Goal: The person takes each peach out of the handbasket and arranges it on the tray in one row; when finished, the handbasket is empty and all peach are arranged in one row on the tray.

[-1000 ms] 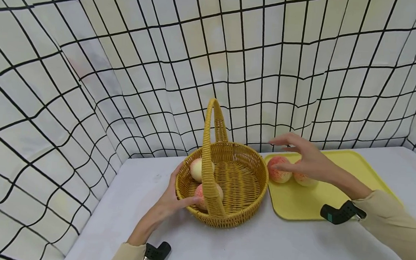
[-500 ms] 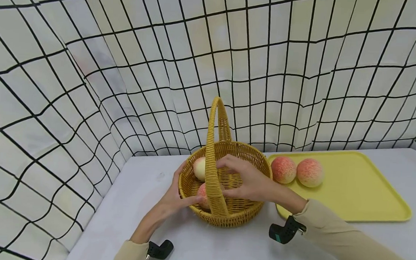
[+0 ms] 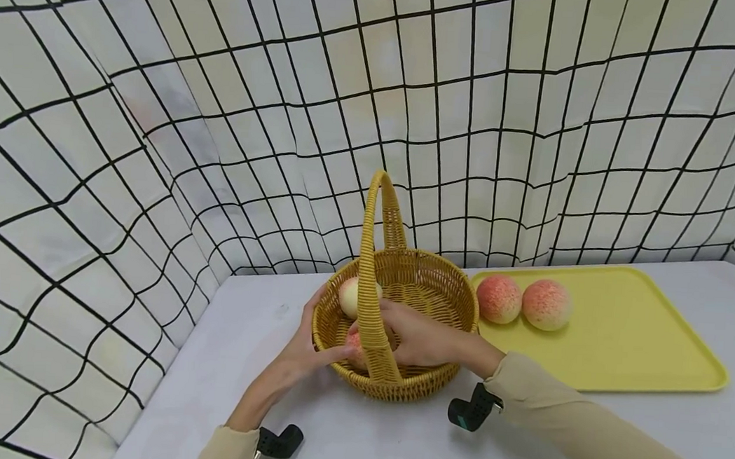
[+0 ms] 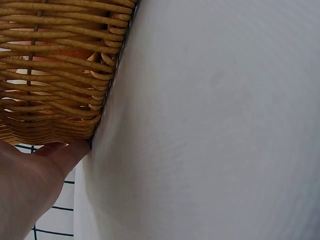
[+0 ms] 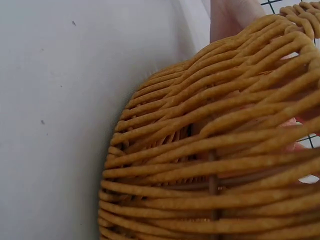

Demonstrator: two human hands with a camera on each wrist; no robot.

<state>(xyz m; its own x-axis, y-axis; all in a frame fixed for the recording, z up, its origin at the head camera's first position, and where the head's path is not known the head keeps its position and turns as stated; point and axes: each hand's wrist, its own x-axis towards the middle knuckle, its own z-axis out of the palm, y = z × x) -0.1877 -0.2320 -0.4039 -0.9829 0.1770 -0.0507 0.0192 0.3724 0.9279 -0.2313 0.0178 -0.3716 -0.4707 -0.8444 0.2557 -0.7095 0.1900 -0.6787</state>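
Observation:
A woven basket with a tall arched handle stands on the table. My left hand grips its left side, thumb over the rim; in the left wrist view the fingers of that hand press the outer weave. Inside lie a pale peach and, nearer me, a pinkish peach. My right hand reaches in below the handle, fingers curled round the pinkish peach, partly hidden by the handle. In the right wrist view the basket wall covers most of that hand.
Right of the basket lies a yellow tray. A red peach and another peach sit side by side at its left end. Black netting over white cloth rises behind the white table.
My right hand has come from above the tray's peaches leftward into the basket, then lower, onto the pinkish peach. My left hand stays on the basket.

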